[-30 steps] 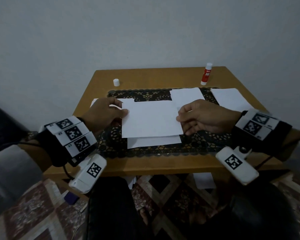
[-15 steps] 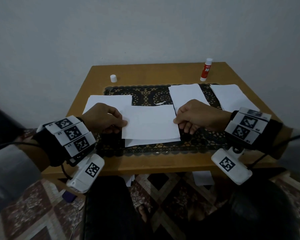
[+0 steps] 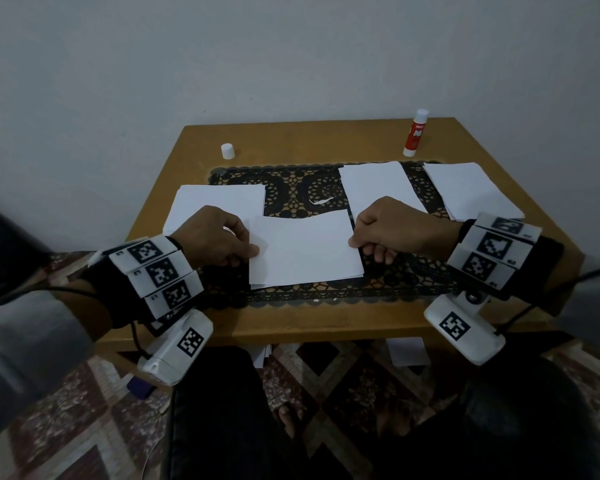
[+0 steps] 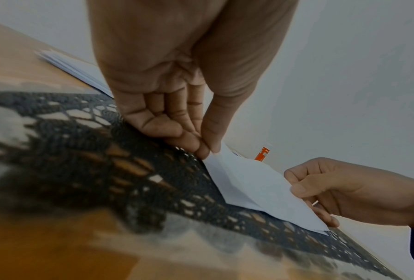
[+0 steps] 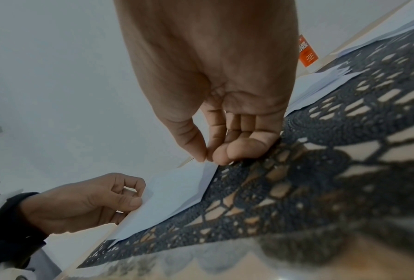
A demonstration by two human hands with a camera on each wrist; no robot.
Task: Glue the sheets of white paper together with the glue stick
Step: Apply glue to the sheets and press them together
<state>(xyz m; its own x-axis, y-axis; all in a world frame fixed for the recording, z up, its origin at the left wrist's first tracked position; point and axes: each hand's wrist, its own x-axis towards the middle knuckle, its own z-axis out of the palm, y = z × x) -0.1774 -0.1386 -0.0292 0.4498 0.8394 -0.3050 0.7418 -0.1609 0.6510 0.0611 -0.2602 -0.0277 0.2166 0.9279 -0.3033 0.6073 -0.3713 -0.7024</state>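
Observation:
A white top sheet (image 3: 303, 249) lies almost squarely over a lower sheet (image 3: 359, 273) on the black lace mat (image 3: 291, 188). My left hand (image 3: 248, 249) pinches the top sheet's left edge, thumb on top. My right hand (image 3: 355, 241) pinches its right edge. The left wrist view shows my left hand (image 4: 209, 151) pinching a corner of the sheet (image 4: 249, 185). In the right wrist view my right hand (image 5: 208, 160) pinches the sheet (image 5: 172, 193) the same way. The red glue stick (image 3: 415, 133) stands uncapped at the table's far right; its white cap (image 3: 228, 151) stands far left.
More white sheets lie in stacks at the left (image 3: 219, 202), centre right (image 3: 378, 185) and far right (image 3: 465, 192) of the wooden table (image 3: 326, 140). A small paper scrap (image 3: 321, 201) rests on the mat. Papers lie on the patterned floor (image 3: 407, 351) under the table.
Both hands have brought the top sheet towards me and down, so it now nearly covers the lower sheet. Only a thin strip of the lower sheet still shows.

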